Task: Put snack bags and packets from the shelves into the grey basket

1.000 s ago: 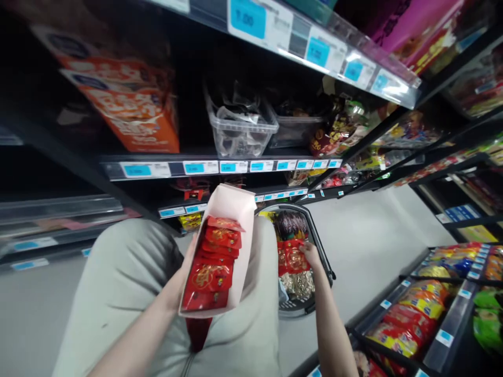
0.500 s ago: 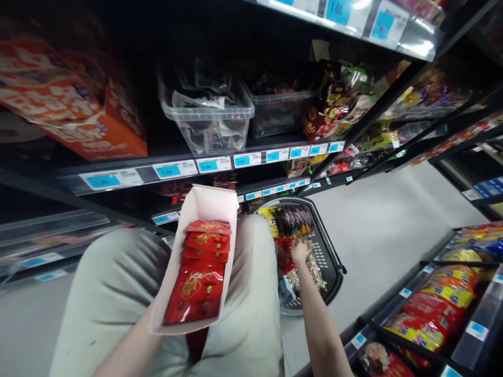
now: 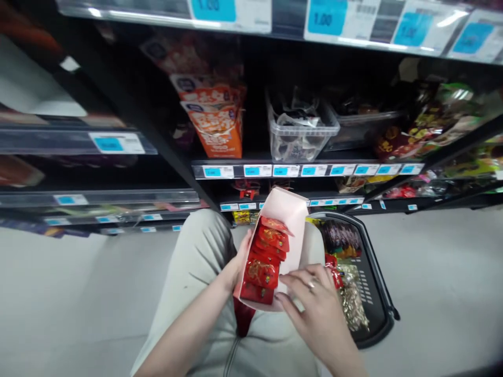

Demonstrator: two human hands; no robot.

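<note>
My left hand [image 3: 237,261] grips the left side of an open white carton [image 3: 291,225] held over my lap. Inside the carton lie several red foil packets [image 3: 265,260] stacked in a row. My right hand [image 3: 312,293] rests against the carton's right wall near its lower end, fingers curled against it, a ring on one finger. Whether it holds a packet I cannot tell.
A black shopping basket [image 3: 379,309] on the grey floor at my right holds snack packs. Ahead are dark shelves with blue price tags [image 3: 251,170], an orange box [image 3: 214,123] and a clear plastic bin [image 3: 298,133]. My knees in pale trousers [image 3: 200,251] fill the foreground.
My right hand left the basket and came up to the carton's right side. The view swung left, so the shelves shifted right in the picture.
</note>
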